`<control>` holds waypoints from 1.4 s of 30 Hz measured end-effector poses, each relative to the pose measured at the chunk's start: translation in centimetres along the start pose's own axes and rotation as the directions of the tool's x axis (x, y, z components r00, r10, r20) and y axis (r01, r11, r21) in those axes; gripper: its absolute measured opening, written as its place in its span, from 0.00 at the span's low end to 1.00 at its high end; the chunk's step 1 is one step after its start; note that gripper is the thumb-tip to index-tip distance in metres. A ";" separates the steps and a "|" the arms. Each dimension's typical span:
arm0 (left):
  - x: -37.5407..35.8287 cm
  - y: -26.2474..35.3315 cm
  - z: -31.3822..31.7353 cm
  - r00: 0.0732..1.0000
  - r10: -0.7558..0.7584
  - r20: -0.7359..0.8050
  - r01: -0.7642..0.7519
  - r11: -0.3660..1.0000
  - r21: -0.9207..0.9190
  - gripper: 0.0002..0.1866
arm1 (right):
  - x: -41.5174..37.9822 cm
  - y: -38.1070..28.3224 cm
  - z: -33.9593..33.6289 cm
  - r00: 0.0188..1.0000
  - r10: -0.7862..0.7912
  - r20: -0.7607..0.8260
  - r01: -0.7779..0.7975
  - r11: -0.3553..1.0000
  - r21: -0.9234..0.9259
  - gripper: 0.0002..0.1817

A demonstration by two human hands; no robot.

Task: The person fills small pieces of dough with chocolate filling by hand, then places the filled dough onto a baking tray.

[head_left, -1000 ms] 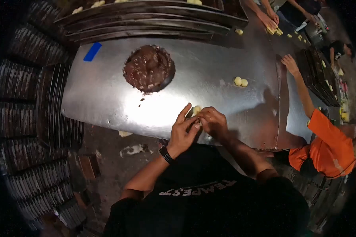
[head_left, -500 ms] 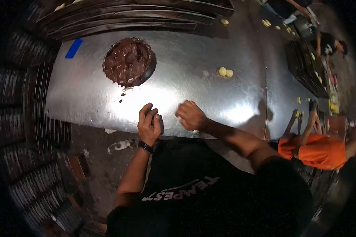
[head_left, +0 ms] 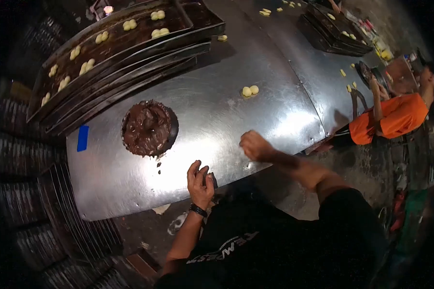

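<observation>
At the near edge of the metal table, my left hand point(head_left: 200, 187) is raised with its fingers bent but apart, and nothing shows in it. A dark patch beside its thumb may be a shadow. My right hand point(head_left: 256, 146) is over the table to the right, its fingers curled closed; whatever is inside, if anything, is hidden. Beyond my left hand stands a round bowl of glossy brown chocolate-like paste point(head_left: 148, 128), with small drips on the metal near it. Two pale dough balls point(head_left: 250, 91) sit together beyond my right hand.
Stacked dark baking trays point(head_left: 125, 53) stand at the back left, the top one bearing paired dough balls. A blue strip point(head_left: 83, 138) lies at the table's left. More trays point(head_left: 335, 33) are at the back right. A person in an orange shirt point(head_left: 390, 119) works at the right.
The view has tilted and turned, showing more of the tray stack. My right hand has moved to the right, farther from my left hand. My left hand keeps much the same shape.
</observation>
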State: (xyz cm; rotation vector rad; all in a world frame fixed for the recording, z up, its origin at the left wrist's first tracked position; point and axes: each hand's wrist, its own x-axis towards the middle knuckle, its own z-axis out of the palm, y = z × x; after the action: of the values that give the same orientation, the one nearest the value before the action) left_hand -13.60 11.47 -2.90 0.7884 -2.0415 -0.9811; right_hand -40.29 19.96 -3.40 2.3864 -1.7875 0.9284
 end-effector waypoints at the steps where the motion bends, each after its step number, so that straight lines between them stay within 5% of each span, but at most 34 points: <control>1: 0.1 0.2 0.0 0.999 -0.033 -0.005 0.033 0.999 -0.032 0.12 | 0.8 1.2 -0.4 0.991 0.131 -0.012 -0.132 0.985 -0.112 0.05; 2: 0.1 0.5 0.2 0.997 -0.071 -0.008 0.070 0.995 -0.065 0.12 | 1.3 1.8 -0.5 0.965 0.261 -0.033 -0.262 0.940 -0.217 0.05; 6: 0.2 0.8 0.8 0.991 -0.120 -0.064 0.122 0.992 0.019 0.10 | 2.5 0.1 0.7 0.891 0.440 -0.107 -0.433 0.897 0.088 0.10; 8: 0.7 1.1 1.2 0.980 -0.150 -0.127 0.158 0.986 0.057 0.11 | 1.3 -0.9 -1.9 0.952 0.294 0.084 -0.300 0.950 0.082 0.11; 9: 0.7 0.7 1.7 0.977 -0.138 -0.164 0.152 0.986 0.075 0.11 | 1.4 0.3 -3.0 0.893 0.369 0.259 -0.426 0.879 0.215 0.10; 11: 0.9 1.0 3.1 0.951 -0.198 -0.239 0.219 0.973 0.066 0.11 | 1.7 3.6 -4.9 0.682 0.387 0.621 -0.686 0.632 0.360 0.08; 12: 1.2 1.4 3.6 0.949 -0.169 -0.265 0.214 0.965 0.150 0.10 | 2.8 6.8 -6.0 0.548 0.330 0.769 -0.831 0.111 0.545 0.11; 15: 2.2 1.9 4.6 0.947 -0.118 -0.297 0.221 0.913 0.342 0.09 | 9.3 13.9 -8.8 0.703 0.576 0.418 -0.683 0.380 0.623 0.04; 17: 2.4 2.1 4.8 0.942 -0.086 -0.326 0.218 0.894 0.393 0.09 | 11.8 19.3 -7.0 0.709 0.630 0.315 -0.692 0.537 0.483 0.10; 20: 2.1 1.5 4.9 0.937 -0.131 -0.324 0.276 0.845 0.458 0.10 | 12.9 22.8 -5.7 0.728 0.386 0.566 -0.491 0.870 0.039 0.19; 21: 2.0 1.6 4.8 0.923 -0.214 -0.321 0.341 0.840 0.422 0.11 | 14.6 23.0 -6.4 0.584 0.448 0.678 -0.641 0.766 0.046 0.25; 24: 1.9 1.3 4.8 0.924 -0.218 -0.313 0.345 0.829 0.440 0.12 | 17.9 26.1 -8.1 0.505 0.458 0.731 -0.860 0.342 0.380 0.26; 26: 1.8 1.1 4.9 0.931 -0.183 -0.315 0.314 0.843 0.438 0.14 | 19.4 32.5 -5.7 0.704 0.626 0.337 -0.709 0.653 0.268 0.24; 28: 2.3 1.5 5.0 0.937 -0.162 -0.310 0.296 0.839 0.456 0.15 | 20.7 35.4 -4.9 0.642 0.760 -0.095 -0.743 0.649 0.163 0.22; 30: 2.4 1.4 5.3 0.924 -0.199 -0.328 0.347 0.799 0.491 0.14 | 22.3 39.9 -2.4 0.492 0.855 -0.161 -0.867 0.497 -0.009 0.19; 32: 2.9 2.1 5.1 0.930 -0.202 -0.307 0.345 0.769 0.539 0.12 | 23.8 40.1 -1.7 0.529 0.823 -0.207 -0.848 0.520 -0.100 0.18; 35: 2.7 1.7 5.2 0.920 -0.225 -0.322 0.370 0.769 0.521 0.13 | 25.2 42.4 2.3 0.435 0.816 -0.381 -0.884 0.467 -0.010 0.15; 37: 2.7 2.1 5.1 0.896 -0.264 -0.358 0.416 0.782 0.465 0.13 | 24.3 44.6 4.1 0.494 0.809 -0.317 -0.584 0.579 0.569 0.09; 39: 2.8 2.4 4.9 0.877 -0.241 -0.417 0.421 0.803 0.422 0.09 | 23.4 39.3 2.0 0.436 0.765 -0.475 -0.267 0.613 0.743 0.08; 40: 3.0 2.4 4.7 0.866 -0.231 -0.443 0.422 0.813 0.402 0.07 | 22.8 34.8 -1.4 0.477 0.795 -0.374 -0.346 0.562 0.752 0.08; 41: 3.8 3.3 5.2 0.761 -0.384 -0.523 0.494 0.865 0.085 0.06 | 21.6 30.8 -4.2 0.464 0.878 -0.114 -0.414 0.329 0.849 0.12; 42: 3.6 2.7 5.3 0.772 -0.417 -0.479 0.490 0.871 0.031 0.07 | 20.1 26.9 -5.7 0.531 0.846 -0.044 -0.421 0.309 0.853 0.13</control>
State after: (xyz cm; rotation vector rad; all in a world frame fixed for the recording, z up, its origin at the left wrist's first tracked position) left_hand -20.42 12.18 -1.84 1.5022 -1.5446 -0.7850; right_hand -63.16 -4.77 1.90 1.0890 -2.4476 2.5964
